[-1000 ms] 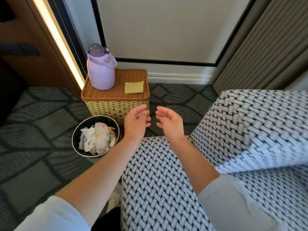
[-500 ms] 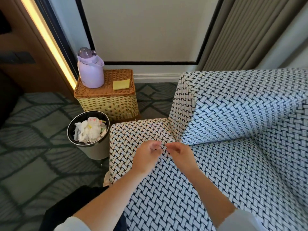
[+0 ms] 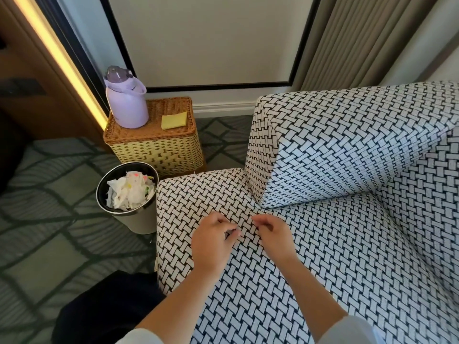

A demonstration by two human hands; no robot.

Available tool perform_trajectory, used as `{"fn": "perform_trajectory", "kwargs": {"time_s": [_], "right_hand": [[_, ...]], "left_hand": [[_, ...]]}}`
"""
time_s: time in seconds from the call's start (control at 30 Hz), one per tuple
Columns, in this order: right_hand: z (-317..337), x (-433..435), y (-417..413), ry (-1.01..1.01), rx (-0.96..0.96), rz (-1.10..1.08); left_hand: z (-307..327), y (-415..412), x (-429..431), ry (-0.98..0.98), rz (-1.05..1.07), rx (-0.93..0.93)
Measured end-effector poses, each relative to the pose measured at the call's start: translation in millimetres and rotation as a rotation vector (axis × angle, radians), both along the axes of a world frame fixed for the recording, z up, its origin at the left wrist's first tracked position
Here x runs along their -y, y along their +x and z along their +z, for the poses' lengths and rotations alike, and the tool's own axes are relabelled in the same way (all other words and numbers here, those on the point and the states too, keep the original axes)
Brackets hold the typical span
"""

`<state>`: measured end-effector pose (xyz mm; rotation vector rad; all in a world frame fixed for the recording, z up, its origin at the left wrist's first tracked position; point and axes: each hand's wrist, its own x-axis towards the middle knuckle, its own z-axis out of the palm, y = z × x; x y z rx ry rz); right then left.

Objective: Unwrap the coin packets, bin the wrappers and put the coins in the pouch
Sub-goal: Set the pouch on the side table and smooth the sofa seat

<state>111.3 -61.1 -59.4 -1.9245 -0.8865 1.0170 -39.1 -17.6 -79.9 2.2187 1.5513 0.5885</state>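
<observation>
My left hand [image 3: 211,240] and my right hand [image 3: 273,235] hover side by side over the front left of the woven black-and-white armchair seat [image 3: 310,256]. On both hands the fingers are loosely curled downward, and I see nothing in either. A round dark bin [image 3: 139,223] stands on the floor left of the seat, holding crumpled white wrappers [image 3: 129,194] with coloured specks. A flat yellow item [image 3: 173,120], possibly the pouch, lies on the wicker box [image 3: 159,150] behind the bin. No coin packets or coins show.
A lilac bottle [image 3: 126,105] stands on the wicker box beside the yellow item. The chair's armrest [image 3: 347,145] rises right of my hands. Patterned carpet [image 3: 49,219] lies to the left, and a dark trouser leg [image 3: 104,306] shows at bottom left. Curtains [image 3: 360,40] hang behind the chair.
My hands drew back from near the bin and wicker box to above the seat, and their fingers went from spread to curled. The view swung right toward the chair.
</observation>
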Motion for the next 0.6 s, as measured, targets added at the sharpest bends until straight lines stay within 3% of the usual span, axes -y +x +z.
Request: {"fn": "perform_trajectory", "kwargs": {"time_s": [0.23,0.37,0.6], "right_hand": [[8.0,12.4,11.3,-0.005,-0.126,-0.108],[16.4,28.4,28.6,0.023,-0.085,-0.193],[16.5,64.7,37.1,-0.019,-0.002,-0.154]], "left_hand": [[-5.3,0.2,2.4,0.061,-0.011,-0.025],[-8.3,-0.5,1.4,0.078,0.05,-0.094],[-8.0,5.5,7.5,0.065,0.095,-0.223]]}}
